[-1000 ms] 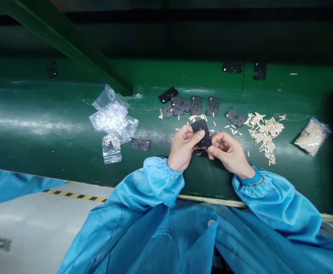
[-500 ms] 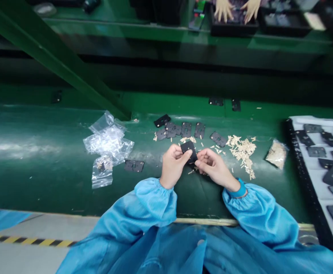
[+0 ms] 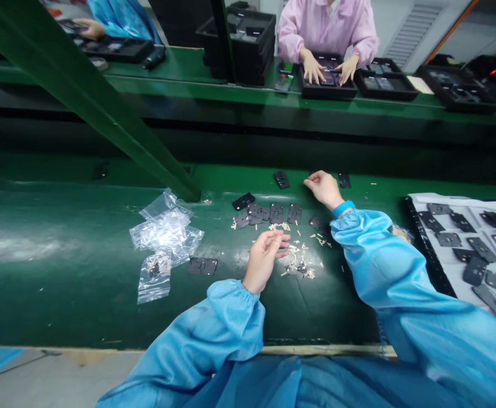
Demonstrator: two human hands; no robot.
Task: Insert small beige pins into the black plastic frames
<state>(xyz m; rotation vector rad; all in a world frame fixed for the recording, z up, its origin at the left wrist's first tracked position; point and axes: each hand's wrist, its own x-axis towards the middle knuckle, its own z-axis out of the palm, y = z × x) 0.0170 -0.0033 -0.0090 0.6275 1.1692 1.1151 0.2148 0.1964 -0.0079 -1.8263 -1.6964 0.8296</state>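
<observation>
My left hand hovers over the bench with its fingers loosely stretched and nothing in them. Small tan strips lie scattered beside it, some dark bits among them. Farther back, my right hand is extended, thumb and fingertips close together; whether anything is between them is hidden. A dark edge shows behind its fingertips. Left of that hand lies a black plastic plate, and another black plate is to its right. Several similar plates form a row in front of my left hand.
Clear plastic bags and a single black plate are on the left. A white tray of black parts stands right. A green post slants across the left. Across the bench, a co-worker's hands touch a black tray.
The black plate that both hands held has left them, and one now lies at the back of the bench. My right hand has moved away and forward; the view has tilted up.
</observation>
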